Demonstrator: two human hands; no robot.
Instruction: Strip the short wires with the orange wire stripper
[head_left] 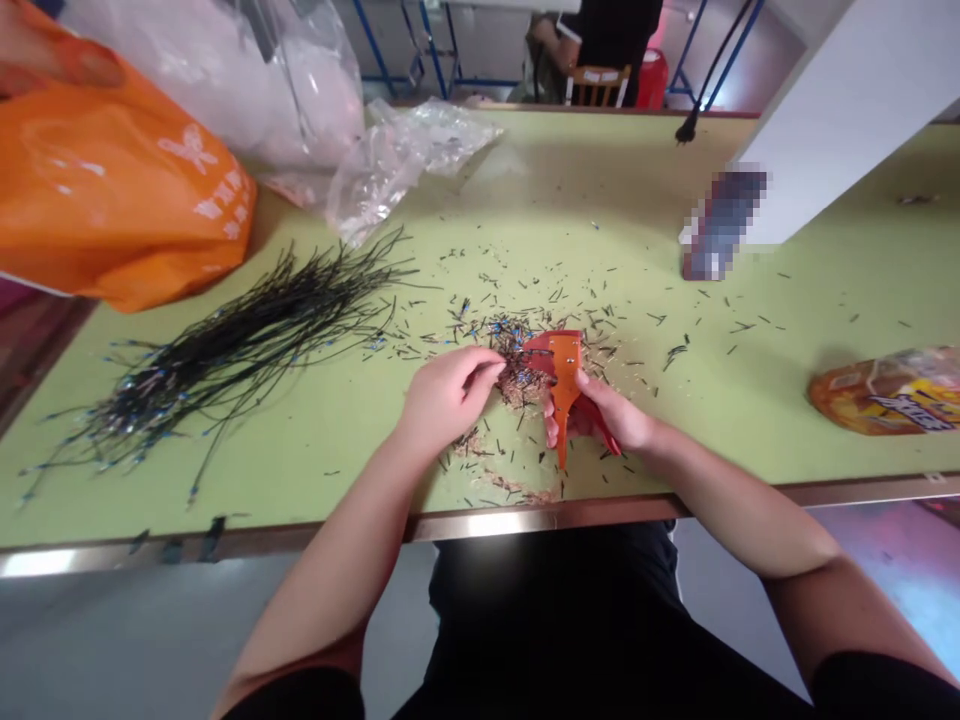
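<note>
My right hand is closed around the handles of an orange and red wire stripper, whose jaws point left. My left hand is closed in a pinch just left of those jaws. Whatever its fingertips hold is too small to make out against the dark scraps behind. Beneath and around the tool lies a heap of wire clippings, black and coppery with blue bits. To the left, a loose bundle of long black wires lies across the table, with small blue-tipped ends toward the lower left.
An orange bag stands at the left, with another person's hand on it. Clear plastic bags lie behind the wires. A blurred-out phone-like object leans on a white post. A snack packet lies right.
</note>
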